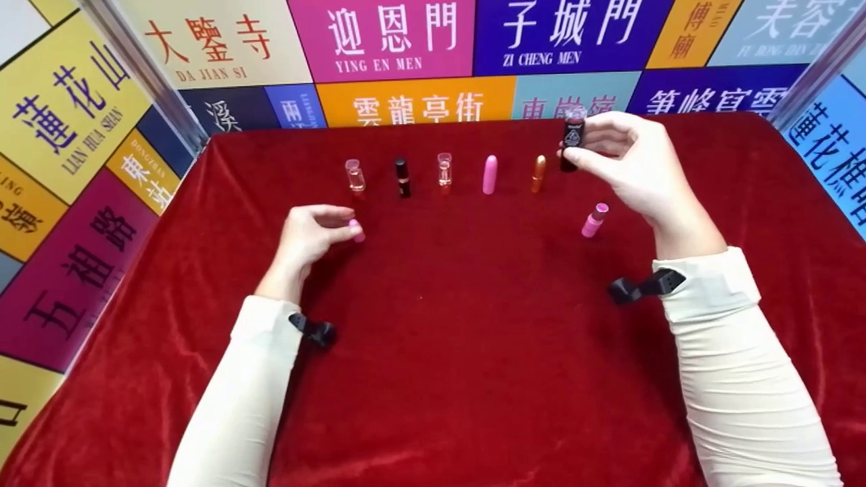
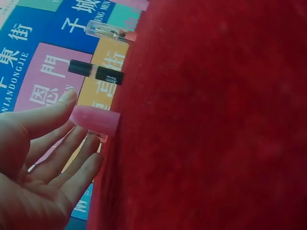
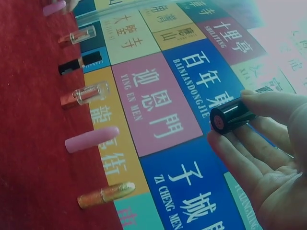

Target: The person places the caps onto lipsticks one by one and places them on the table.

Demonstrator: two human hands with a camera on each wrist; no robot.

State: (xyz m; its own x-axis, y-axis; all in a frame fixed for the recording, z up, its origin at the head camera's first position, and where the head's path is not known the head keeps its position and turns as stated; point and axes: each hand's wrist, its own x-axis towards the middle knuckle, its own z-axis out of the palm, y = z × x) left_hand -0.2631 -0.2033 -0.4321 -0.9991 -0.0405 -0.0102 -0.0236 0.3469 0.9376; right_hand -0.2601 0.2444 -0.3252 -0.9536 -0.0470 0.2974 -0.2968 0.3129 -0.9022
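Observation:
My left hand (image 1: pixel 308 237) has thumb and fingers about the tip of a small pink lipstick cap (image 2: pixel 98 120), whose wide end is close to the red cloth. Up at the right, my right hand (image 1: pixel 629 159) pinches a black lipstick tube (image 1: pixel 574 138) between thumb and fingers, above the cloth. The tube has a clear top and a printed label; its round base with a reddish sticker (image 3: pixel 218 122) shows in the right wrist view. Below that hand stands a pink lipstick (image 1: pixel 595 220) with a silver collar and magenta top.
Along the back stand a clear-topped lipstick (image 1: pixel 355 176), a black one (image 1: pixel 403 178), another clear-topped one (image 1: pixel 444 174), a pink bullet-shaped one (image 1: pixel 490 174) and a gold one (image 1: pixel 538 174). Red velvet cloth (image 1: pixel 473 325) covers the table. Printed panels (image 1: pixel 392 40) rise behind.

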